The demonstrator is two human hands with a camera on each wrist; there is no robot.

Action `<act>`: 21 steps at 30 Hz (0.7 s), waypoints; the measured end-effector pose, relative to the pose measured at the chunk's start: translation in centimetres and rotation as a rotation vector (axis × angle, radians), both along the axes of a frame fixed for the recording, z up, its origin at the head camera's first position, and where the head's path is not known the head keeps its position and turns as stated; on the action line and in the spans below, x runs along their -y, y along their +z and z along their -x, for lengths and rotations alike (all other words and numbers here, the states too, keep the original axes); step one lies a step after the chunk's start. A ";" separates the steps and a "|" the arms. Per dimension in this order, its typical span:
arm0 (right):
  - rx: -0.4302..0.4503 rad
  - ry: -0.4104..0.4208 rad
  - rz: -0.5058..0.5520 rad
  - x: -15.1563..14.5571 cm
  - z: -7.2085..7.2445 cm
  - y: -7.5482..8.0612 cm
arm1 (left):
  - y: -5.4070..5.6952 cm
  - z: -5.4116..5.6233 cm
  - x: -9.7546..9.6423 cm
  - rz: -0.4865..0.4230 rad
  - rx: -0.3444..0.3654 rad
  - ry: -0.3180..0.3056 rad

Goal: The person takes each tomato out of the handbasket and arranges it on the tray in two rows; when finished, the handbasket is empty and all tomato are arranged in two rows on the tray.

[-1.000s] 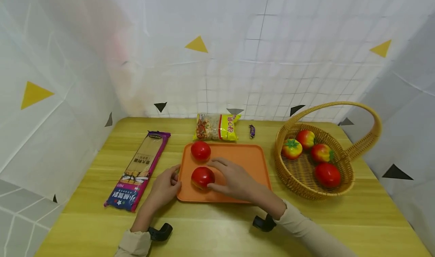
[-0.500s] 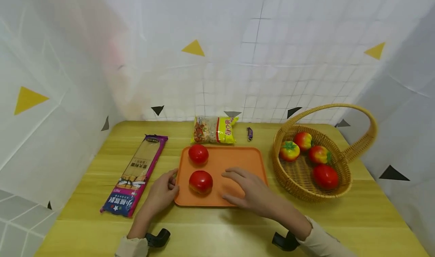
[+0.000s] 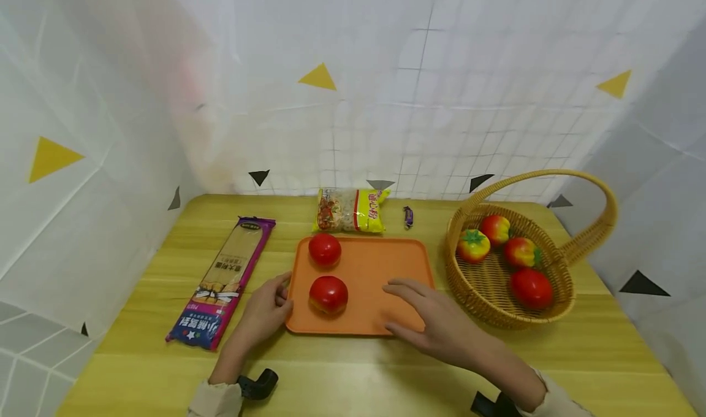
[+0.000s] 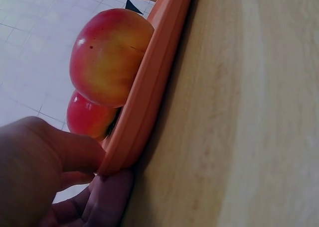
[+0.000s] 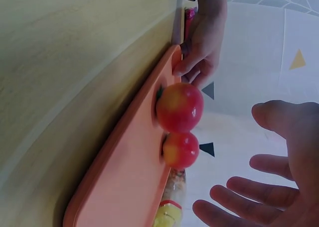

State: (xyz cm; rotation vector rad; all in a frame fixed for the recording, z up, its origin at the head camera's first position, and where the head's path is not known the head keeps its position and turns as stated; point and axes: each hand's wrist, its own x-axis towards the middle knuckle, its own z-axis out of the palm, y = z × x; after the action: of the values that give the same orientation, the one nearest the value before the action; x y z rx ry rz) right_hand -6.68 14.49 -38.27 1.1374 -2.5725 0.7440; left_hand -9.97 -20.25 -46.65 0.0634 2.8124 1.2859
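Head view: an orange tray (image 3: 380, 263) lies at centre on the worktop (image 3: 331, 374). The left hand (image 3: 261, 313) grips its left edge; the left wrist view shows the fingers clamped on the rim, thumb above and a finger beneath. Two red fruits sit at the tray's left side: the lower fruit (image 3: 328, 294) and the upper fruit (image 3: 325, 249), a gap between them. The right hand (image 3: 441, 325), holding nothing, is above the tray's lower right corner, fingers apart. A wicker basket (image 3: 469, 288) containing four fruits (image 3: 532, 287) stands at right. A pasta packet (image 3: 223, 282) lies left of the tray; a yellow bag (image 3: 350, 210) and a purple sweet (image 3: 408, 217) lie above it.
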 end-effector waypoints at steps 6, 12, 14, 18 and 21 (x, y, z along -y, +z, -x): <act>-0.011 -0.020 -0.002 -1.2 -0.4 0.5 | 0.0 0.0 -0.1 0.002 0.012 -0.001; -0.027 -0.093 0.008 -2.7 -0.6 0.5 | -0.1 0.2 -0.3 -0.002 0.009 -0.001; -0.028 -0.124 0.012 -3.3 -0.8 0.5 | 0.0 0.2 -0.3 -0.007 0.003 -0.008; -0.025 -0.173 0.013 -4.5 -1.1 0.5 | 0.0 0.3 -0.3 -0.012 0.009 -0.014; -0.043 -0.182 0.010 -5.1 -0.9 0.5 | 0.1 0.2 -0.1 -0.009 0.023 -0.004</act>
State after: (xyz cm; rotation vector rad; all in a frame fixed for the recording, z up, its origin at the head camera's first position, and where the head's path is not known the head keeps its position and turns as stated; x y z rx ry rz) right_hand -5.73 19.60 -37.76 0.8903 -2.5892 0.6810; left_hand -10.19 -20.11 -46.59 0.0544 2.7863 1.2900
